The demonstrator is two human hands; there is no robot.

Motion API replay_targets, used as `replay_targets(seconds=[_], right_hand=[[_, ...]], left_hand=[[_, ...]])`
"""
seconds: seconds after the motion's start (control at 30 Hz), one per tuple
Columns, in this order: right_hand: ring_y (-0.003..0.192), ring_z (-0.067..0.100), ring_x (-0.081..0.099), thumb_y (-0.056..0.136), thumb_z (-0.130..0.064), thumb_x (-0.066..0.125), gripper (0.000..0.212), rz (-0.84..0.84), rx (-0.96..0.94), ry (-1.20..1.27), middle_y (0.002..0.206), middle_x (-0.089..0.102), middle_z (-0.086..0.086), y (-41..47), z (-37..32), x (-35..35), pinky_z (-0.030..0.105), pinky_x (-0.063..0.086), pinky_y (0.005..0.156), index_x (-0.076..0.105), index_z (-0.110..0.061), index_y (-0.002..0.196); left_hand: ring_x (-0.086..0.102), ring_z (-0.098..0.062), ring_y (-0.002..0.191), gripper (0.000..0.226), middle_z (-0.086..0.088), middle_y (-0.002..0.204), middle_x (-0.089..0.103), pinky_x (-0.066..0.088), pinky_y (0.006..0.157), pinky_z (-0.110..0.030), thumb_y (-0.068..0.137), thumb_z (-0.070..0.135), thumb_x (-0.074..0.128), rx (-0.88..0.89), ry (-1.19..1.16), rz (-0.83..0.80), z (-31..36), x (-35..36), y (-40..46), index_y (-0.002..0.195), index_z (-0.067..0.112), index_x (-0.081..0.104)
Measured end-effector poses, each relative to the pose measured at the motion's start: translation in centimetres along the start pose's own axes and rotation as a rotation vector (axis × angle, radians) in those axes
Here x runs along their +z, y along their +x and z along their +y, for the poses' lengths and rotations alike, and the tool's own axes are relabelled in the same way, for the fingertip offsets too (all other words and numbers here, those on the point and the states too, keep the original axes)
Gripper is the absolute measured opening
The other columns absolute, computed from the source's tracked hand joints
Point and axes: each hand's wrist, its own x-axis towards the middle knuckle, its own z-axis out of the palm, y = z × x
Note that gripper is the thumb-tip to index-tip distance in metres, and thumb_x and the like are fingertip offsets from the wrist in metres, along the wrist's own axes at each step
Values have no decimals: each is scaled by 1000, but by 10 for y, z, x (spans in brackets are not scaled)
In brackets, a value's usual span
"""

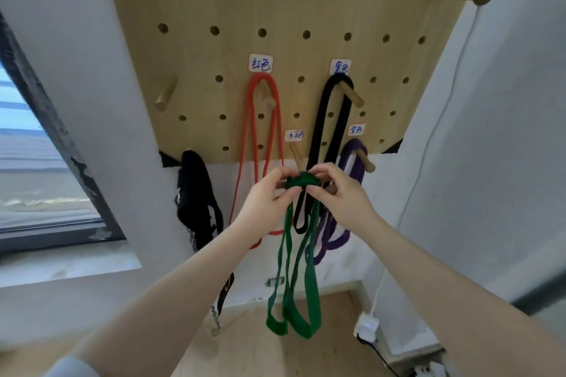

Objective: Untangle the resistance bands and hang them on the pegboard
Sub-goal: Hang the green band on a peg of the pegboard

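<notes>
1. At the foot of the pegboard (214, 3), you hold the green band (301, 254) bunched at its top, your left hand (269, 196) pinching one side of the fold and your right hand (333, 190) pinching the other.
2. The band's loops hang straight down from your fingers, long axis vertical, clear of the floor.
3. The empty peg (295, 156) under the small label sits just above and behind your hands, its tip pointing toward you between them; both hands are about equally near.
4. The red band (260, 131), black band (330, 131) and purple band (352, 193) already hang on their own pegs, the black and purple ones just behind your right hand.
5. The coming move, as it looks from here, is a short lift up and forward so the fold drops over that peg, without snagging the black band beside it.
</notes>
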Motion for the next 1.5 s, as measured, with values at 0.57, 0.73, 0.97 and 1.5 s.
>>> replay_targets(seconds=[0.57, 0.73, 0.97, 1.5], right_hand=[[93, 23, 64, 95, -22, 51, 31, 23, -24, -109, 107, 66, 11, 145, 85, 23, 27, 47, 77, 50, -8, 123], [76, 36, 65, 98, -27, 44, 29, 54, -49, -303, 82, 66, 21, 140, 112, 40, 41, 50, 62, 57, -2, 98], [107, 33, 57, 96, -33, 43, 39, -121, -40, -417, 137, 45, 15, 129, 132, 57, 40, 50, 77, 47, -6, 124], [80, 35, 61, 101, -25, 27, 38, -168, 303, -393, 91, 64, 21, 142, 166, 86, 36, 44, 63, 55, 0, 92]], left_hand=[[48, -11, 119, 38, -4, 131, 53, 38, 103, -26, 94, 12, 48, -109, 149, 138, -70, 39, 131, 131, 14, 45], [41, -8, 118, 36, -8, 132, 50, 35, 106, -26, 94, 16, 50, -63, 266, 297, -85, 47, 123, 129, 8, 49], [26, -16, 138, 55, -3, 152, 27, 23, 113, -27, 96, 9, 38, -123, 376, 158, -106, 51, 100, 146, 20, 20], [52, -33, 116, 52, -13, 132, 48, 42, 102, -39, 90, -5, 40, -532, 123, -34, -159, 62, 102, 138, 15, 37]])
